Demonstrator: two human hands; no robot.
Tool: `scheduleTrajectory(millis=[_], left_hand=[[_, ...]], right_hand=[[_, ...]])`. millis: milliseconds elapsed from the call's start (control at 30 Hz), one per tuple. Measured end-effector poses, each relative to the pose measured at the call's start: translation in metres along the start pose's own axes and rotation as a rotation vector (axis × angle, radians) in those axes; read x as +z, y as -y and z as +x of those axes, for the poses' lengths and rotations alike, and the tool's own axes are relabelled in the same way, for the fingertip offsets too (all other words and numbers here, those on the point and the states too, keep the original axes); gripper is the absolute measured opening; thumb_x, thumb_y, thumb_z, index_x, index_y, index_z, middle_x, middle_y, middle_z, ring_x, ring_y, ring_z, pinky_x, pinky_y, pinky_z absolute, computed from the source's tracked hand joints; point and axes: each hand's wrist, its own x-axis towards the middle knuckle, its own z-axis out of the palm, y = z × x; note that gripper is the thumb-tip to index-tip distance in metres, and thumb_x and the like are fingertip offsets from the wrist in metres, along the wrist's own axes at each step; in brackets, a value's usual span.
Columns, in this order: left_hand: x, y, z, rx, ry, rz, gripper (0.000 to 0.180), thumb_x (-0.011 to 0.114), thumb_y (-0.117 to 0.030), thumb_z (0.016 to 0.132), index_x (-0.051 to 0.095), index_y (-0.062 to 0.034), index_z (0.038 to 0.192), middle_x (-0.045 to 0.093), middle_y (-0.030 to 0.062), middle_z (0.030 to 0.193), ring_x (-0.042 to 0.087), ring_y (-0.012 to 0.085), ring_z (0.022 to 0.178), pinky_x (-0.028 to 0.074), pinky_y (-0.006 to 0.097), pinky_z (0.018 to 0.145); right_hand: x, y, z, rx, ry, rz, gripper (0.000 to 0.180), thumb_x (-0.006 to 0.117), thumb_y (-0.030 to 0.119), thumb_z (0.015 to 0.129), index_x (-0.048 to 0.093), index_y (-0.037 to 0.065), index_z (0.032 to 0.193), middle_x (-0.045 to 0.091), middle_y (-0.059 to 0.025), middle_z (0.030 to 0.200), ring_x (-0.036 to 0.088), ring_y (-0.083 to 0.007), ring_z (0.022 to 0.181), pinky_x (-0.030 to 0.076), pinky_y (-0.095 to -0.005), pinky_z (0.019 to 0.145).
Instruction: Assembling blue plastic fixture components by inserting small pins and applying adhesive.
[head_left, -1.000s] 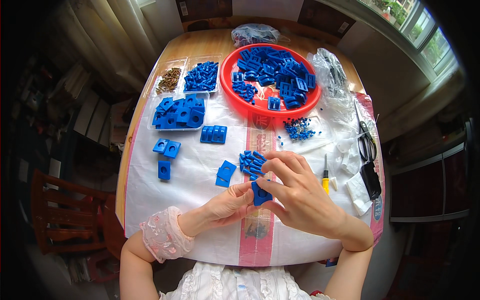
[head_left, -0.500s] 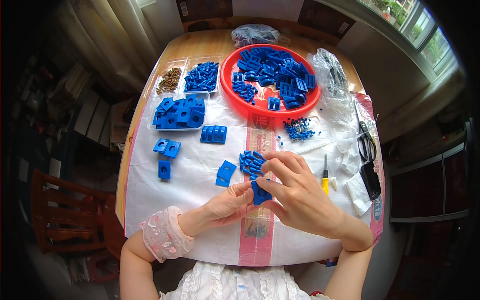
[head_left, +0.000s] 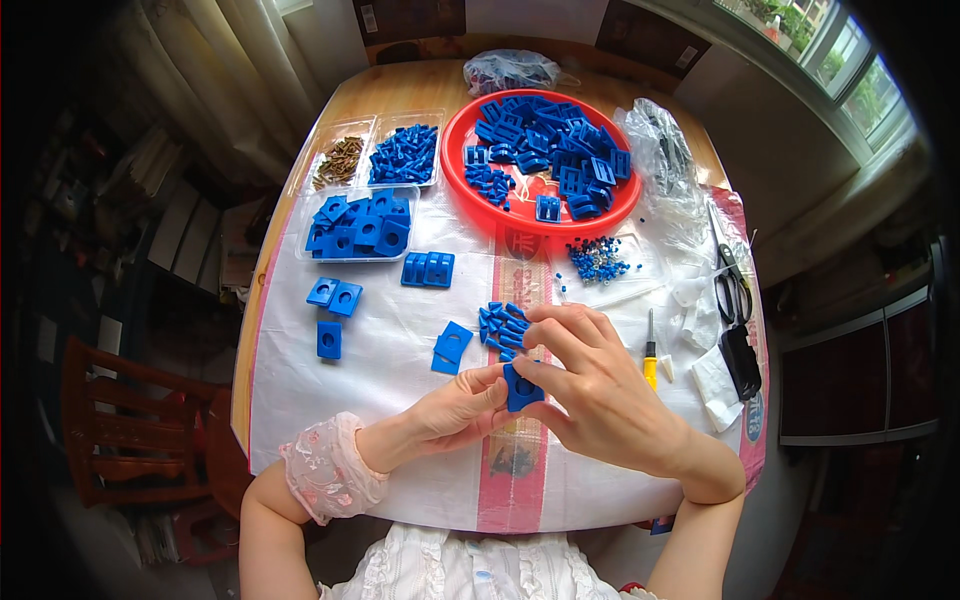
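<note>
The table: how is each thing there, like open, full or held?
Blue piece, held
Left hand, holding it
Right hand, holding it
Red basin, open, heaped with blue parts
Front clear tub, open, holding blue plates
Small blue pegs, loosely piled
Yellow-handled tool, lying down
Scissors, lying down

A white woven plastic sheet [head_left: 390, 345] is lying free between three holed blue plastic plates [head_left: 328, 329] and two overlapping blue rectangular plates [head_left: 450, 352]. Pointed blue plastic pieces [head_left: 500, 328] are crowding the right hand [head_left: 605, 390]; a yellow-handled screwdriver [head_left: 651, 365] is obstructing its right.
</note>
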Motion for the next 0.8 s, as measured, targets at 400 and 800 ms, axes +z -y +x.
scheduleTrajectory(millis=[400, 800], left_hand=[[-0.0004, 0.0003, -0.0029, 0.004, 0.021, 0.008, 0.037, 0.062, -0.023, 0.094, 0.057, -0.0088, 0.128, 0.062, 0.0008, 0.12, 0.058, 0.0092, 0.112, 0.048, 0.023, 0.097], [-0.0015, 0.0003, -0.0029, 0.007, 0.023, -0.006, 0.038, 0.064, -0.023, 0.093, 0.058, -0.0087, 0.128, 0.063, 0.0005, 0.119, 0.059, 0.0086, 0.109, 0.049, 0.024, 0.094]], right_hand=[[-0.0015, 0.005, 0.001, 0.001, -0.005, -0.009, 0.037, 0.077, 0.007, 0.06, 0.065, -0.003, 0.094, 0.057, -0.0159, 0.103, 0.052, -0.0333, 0.116, 0.038, -0.0471, 0.102], [0.0008, 0.0046, 0.0008, 0.009, -0.021, 0.015, 0.037, 0.079, 0.009, 0.06, 0.063, -0.002, 0.092, 0.057, -0.0161, 0.103, 0.052, -0.0337, 0.115, 0.039, -0.0464, 0.1]])
